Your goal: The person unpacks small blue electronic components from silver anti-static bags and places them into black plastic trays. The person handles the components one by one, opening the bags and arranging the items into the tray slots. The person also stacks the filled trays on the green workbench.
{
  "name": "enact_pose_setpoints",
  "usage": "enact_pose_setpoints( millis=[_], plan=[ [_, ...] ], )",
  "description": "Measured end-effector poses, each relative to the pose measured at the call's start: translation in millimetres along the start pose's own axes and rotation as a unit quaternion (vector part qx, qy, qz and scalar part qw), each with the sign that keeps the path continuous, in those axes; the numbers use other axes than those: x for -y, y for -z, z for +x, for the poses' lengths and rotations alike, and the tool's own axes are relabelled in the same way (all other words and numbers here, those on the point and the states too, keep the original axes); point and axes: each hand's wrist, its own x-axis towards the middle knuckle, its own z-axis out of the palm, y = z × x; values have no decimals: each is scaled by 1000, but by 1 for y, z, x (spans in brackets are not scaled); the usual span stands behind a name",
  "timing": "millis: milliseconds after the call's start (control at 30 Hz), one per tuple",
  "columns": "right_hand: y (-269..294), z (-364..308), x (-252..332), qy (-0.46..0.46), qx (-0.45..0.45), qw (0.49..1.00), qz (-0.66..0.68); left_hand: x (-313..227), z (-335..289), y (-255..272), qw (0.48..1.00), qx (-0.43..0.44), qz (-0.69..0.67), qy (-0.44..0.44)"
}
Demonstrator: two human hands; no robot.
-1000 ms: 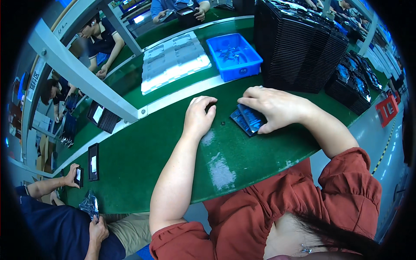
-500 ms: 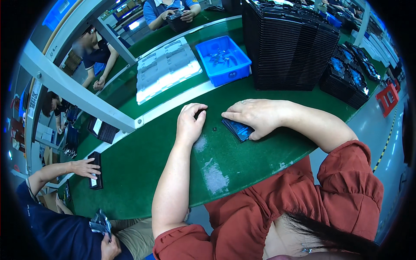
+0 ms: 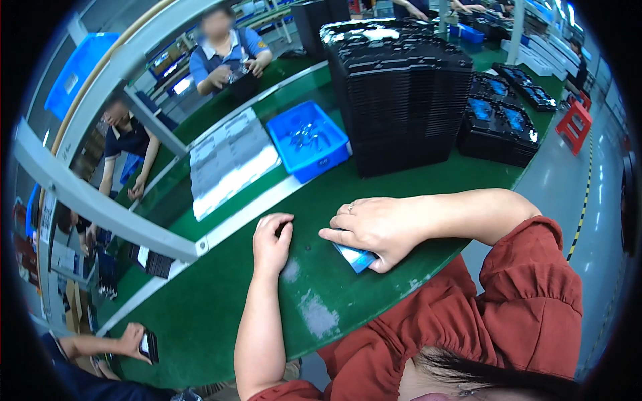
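My right hand lies palm down over a small stack of thin, flat dark pieces with a glossy blue top. Its thumb is at the stack's near edge and the fingers reach across the far side, so much of the stack is hidden. To the left, my left hand rests on the green tabletop with its fingers loosely curled. I see nothing in it, and it is apart from the stack.
A blue bin with small clear packets stands beyond my hands, beside grey-white trays. Tall stacked black trays rise to its right, with lower black trays beyond. A co-worker's hand grips a dark block at lower left. A metal frame borders the table.
The view has shifted, so the table contents appear lower and further left. My hands keep nearly the same places on the table. The co-worker's hand now wraps round the dark block.
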Motion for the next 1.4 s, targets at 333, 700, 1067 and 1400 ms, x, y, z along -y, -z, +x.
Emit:
enact_pose_setpoints(
  millis=[333,700,1067,1400],
  plan=[
    [199,-25,-81,-197,-117,953,-200,-3,-3,7,1000,-1,14,17],
    [233,-69,-148,-317,-78,944,-49,-2,-6,11,999,0,6,39],
    [244,-104,-197,-289,-93,942,142,-7,-3,9,999,-2,3,40],
    [258,-73,-270,-374,-51,926,4,-7,-1,9,999,-10,-9,47]
  ],
)
